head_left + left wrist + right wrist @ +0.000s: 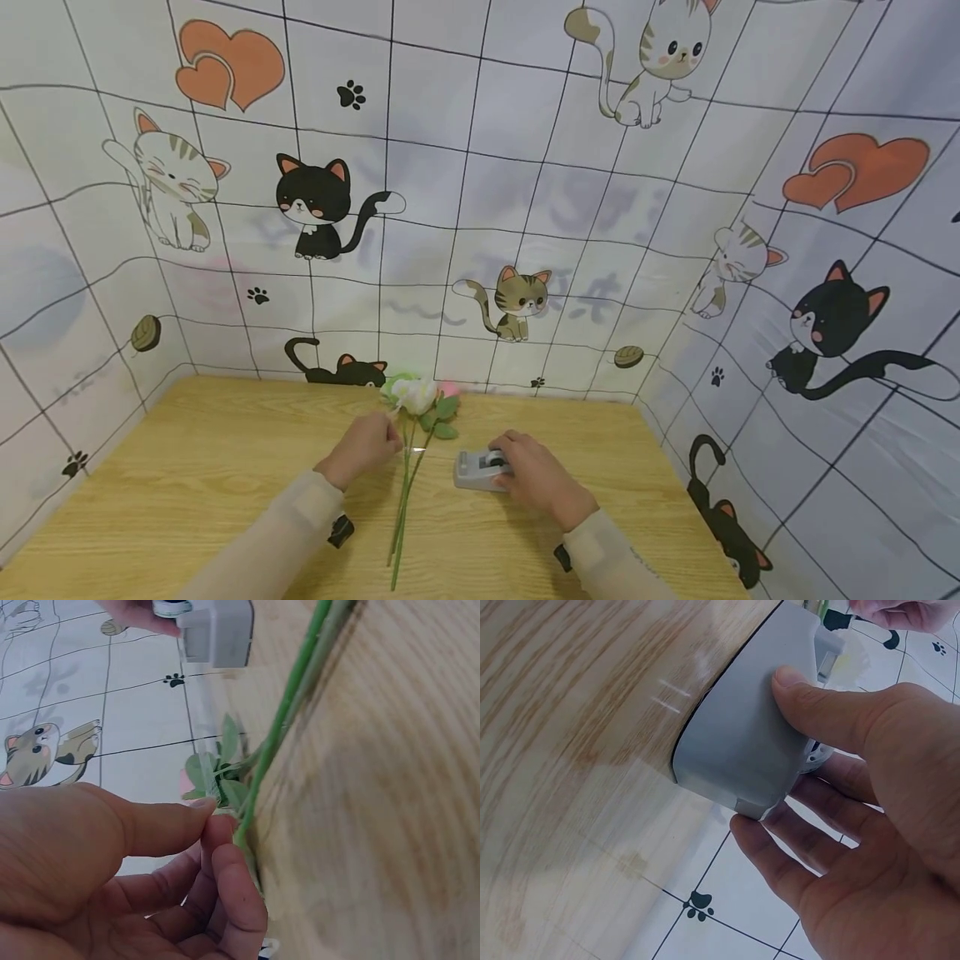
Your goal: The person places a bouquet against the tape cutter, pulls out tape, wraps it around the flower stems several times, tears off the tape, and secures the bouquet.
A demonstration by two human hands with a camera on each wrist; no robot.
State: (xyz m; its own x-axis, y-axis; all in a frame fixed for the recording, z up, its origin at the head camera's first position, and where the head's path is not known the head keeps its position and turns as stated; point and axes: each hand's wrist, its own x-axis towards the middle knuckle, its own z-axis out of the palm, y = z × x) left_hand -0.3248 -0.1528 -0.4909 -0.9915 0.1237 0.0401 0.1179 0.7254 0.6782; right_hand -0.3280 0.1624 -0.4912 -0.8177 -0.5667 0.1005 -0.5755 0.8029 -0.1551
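Note:
My left hand (366, 450) pinches a clear strip of tape (208, 769) between thumb and forefinger, just left of the flower stems (405, 504). The strip reaches across toward the stems. White artificial-looking flowers (417, 395) with a pink bloom (448, 388) and green leaves (446, 407) lie at the table's back, stems running toward me. My right hand (542, 477) grips a grey tape dispenser (472, 471) right of the stems, thumb on its side (742, 727) and fingers around its far end. The dispenser's roll is mostly hidden by that hand.
The wooden table (247, 433) carries everything. A white cloth wall (427, 208) with black grid lines and cat prints rises along its back and sides. Dark wrist devices show under both sleeves (300, 508).

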